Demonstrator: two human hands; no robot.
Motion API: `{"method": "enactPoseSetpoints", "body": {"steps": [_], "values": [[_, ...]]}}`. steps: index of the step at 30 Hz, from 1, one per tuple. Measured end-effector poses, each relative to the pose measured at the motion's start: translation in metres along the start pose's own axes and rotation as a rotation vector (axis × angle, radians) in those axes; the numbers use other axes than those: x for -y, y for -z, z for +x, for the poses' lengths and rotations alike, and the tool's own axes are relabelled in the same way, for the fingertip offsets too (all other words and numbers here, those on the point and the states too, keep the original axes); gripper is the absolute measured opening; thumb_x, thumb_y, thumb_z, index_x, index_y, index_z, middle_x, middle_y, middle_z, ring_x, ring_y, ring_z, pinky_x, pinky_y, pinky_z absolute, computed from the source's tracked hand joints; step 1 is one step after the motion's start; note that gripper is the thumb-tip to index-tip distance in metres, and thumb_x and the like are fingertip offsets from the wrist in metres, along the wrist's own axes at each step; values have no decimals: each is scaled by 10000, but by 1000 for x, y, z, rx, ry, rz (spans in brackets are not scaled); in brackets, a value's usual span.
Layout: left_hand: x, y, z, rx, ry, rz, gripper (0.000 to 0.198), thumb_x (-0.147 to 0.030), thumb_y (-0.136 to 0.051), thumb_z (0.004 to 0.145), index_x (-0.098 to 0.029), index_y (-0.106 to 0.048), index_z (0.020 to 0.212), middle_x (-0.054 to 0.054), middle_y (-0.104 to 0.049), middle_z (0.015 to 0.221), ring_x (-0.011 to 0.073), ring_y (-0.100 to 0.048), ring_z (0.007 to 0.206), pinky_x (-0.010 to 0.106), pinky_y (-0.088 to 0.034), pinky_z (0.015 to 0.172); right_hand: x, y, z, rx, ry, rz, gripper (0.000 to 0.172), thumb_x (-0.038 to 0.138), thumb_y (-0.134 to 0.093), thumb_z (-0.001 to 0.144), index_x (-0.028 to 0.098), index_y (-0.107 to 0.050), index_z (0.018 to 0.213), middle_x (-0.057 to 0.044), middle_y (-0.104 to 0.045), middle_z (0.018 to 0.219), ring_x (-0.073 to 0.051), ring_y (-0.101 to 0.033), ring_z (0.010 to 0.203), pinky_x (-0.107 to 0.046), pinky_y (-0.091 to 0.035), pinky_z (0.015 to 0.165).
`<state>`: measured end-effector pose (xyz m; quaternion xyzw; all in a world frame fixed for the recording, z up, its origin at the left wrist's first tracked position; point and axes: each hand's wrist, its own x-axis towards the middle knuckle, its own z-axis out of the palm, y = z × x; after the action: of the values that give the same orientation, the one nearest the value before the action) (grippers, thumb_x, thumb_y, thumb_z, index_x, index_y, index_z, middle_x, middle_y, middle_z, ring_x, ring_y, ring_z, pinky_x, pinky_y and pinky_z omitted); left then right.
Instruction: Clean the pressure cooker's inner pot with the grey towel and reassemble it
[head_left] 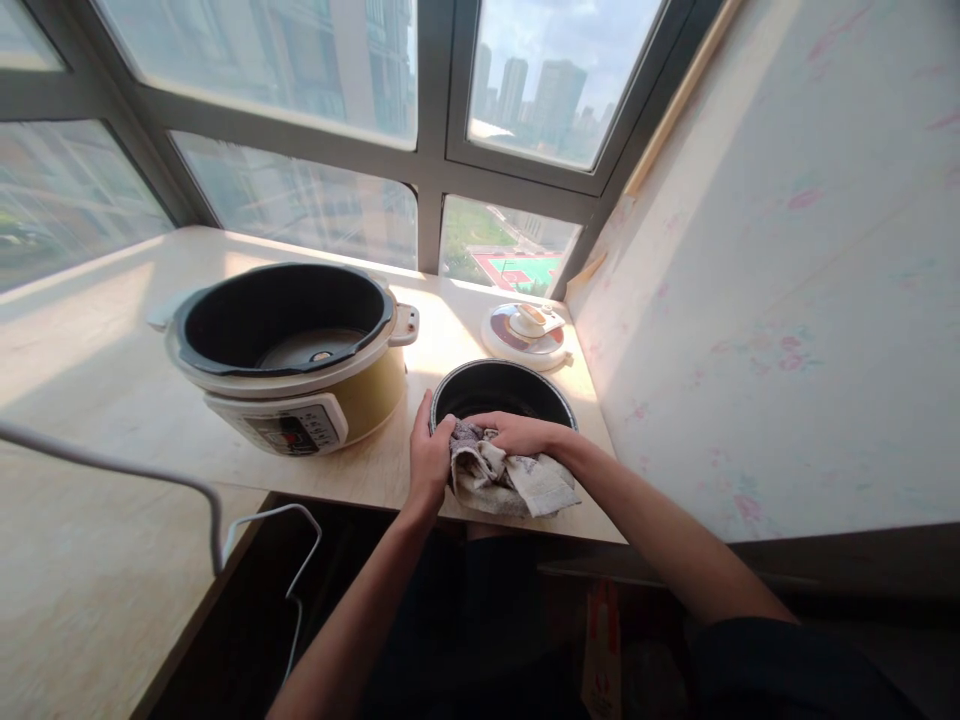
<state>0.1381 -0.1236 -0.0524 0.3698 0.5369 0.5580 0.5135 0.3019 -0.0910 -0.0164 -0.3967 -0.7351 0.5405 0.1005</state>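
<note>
A black inner pot [501,389] stands on the wooden counter [105,400] near its front edge. My left hand [429,458] is wrapped round the pot's left side, thumb up at the rim. My right hand [516,433] is closed on a crumpled, patterned cloth [504,478], pressing it against the near rim of the pot. The cloth hangs down over the pot's front wall. A yellow electric cooker [292,355] with its lid off sits to the left of the pot.
The cooker's white lid [526,334] lies behind the pot by the window. A white power cord [217,515] trails off the counter's left part. A papered wall [780,300] closes off the right side. Windows run along the back.
</note>
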Motion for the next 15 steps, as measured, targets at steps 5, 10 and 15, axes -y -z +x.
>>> {"method": "enactPoseSetpoints", "body": {"steps": [5,10,15], "values": [[1,3,9,24,-9,8,556,-151,-634,849,-126,-603,1404,126,-548,1509,262,-503,1413,386,-337,1222,4,7,-6,150,-28,-79,428,128,-603,700,124,-735,1107,-41,-741,1081,-214,-643,1011,-291,-471,940],[4,-1,7,8,-30,-17,526,-130,-634,843,-122,-636,1369,131,-601,1452,275,-550,1369,425,-383,1199,18,19,-25,331,-164,-321,492,84,-593,722,183,-775,1168,-20,-781,1076,-205,-688,990,-236,-481,861],[4,1,7,35,-39,13,560,-77,-627,799,-122,-649,1357,120,-611,1442,274,-553,1368,416,-377,1204,33,17,-32,245,-359,-947,455,89,-659,718,323,-816,1075,-37,-802,987,-236,-729,891,-263,-458,693]]}}
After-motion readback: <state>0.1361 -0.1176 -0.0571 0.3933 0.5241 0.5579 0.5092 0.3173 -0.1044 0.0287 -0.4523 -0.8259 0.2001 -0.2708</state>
